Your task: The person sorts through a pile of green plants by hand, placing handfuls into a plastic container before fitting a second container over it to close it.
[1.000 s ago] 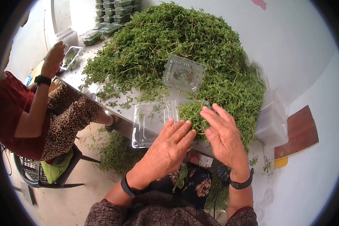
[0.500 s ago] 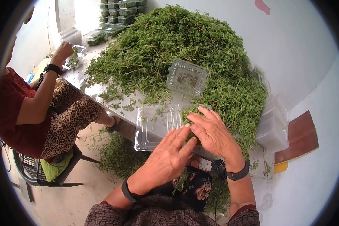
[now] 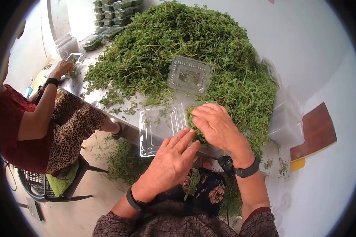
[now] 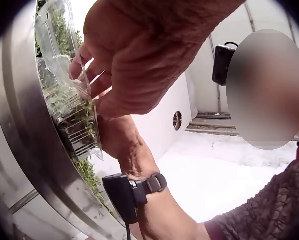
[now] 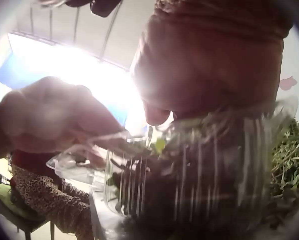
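Note:
A clear plastic clamshell box [image 5: 189, 175] stands at the near table edge with leafy greens [image 3: 190, 113] inside. Its lid [image 3: 156, 132] lies folded out to the left, a few loose sprigs on it. My right hand [image 3: 217, 128] presses down on the greens from above, its fingers hiding most of them. Beside it, my left hand [image 3: 168, 162] keeps its fingers extended, their tips at the box's near left rim. In the left wrist view those fingers reach along the box wall [image 4: 82, 132]; stems show through the plastic.
Behind the box rises a large heap of greens [image 3: 186, 35], a closed clamshell [image 3: 190, 75] leaning on it. Nested containers [image 3: 286, 122] stand to the right. Filled boxes [image 3: 118, 14] are stacked at the back left. Another person [image 3: 31, 122] sits left, handling greens.
My right hand has moved left and down onto the greens in the box, its fingers closer together. The left hand has shifted slightly. The other person's hand has lowered to their container.

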The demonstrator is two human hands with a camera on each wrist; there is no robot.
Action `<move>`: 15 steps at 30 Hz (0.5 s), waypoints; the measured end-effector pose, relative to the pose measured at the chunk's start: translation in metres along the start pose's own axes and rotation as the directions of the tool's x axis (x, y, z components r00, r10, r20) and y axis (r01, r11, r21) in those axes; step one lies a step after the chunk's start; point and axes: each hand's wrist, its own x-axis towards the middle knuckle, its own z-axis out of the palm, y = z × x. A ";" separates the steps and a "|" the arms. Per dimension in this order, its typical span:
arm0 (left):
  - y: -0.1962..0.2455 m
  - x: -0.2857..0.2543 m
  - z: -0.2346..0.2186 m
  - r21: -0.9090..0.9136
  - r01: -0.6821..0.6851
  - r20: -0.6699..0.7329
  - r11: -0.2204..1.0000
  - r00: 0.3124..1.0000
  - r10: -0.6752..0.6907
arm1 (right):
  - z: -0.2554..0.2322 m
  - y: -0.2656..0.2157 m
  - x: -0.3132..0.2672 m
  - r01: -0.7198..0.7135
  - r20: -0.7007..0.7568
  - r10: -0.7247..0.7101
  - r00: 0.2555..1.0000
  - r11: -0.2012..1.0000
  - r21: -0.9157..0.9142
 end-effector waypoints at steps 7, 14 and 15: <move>-0.004 0.005 -0.011 -0.090 0.006 -0.113 0.996 0.993 -0.016 | -0.047 0.002 -0.041 0.038 -0.199 -0.008 0.980 0.988 0.148; -0.001 0.021 -0.002 -0.094 -0.032 -0.079 0.995 0.997 0.024 | -0.033 0.002 -0.088 -0.108 -0.189 0.135 0.973 0.983 0.149; -0.001 0.022 0.000 -0.092 -0.038 -0.064 0.995 0.997 0.032 | -0.030 0.002 -0.091 -0.109 -0.191 0.137 0.972 0.983 0.150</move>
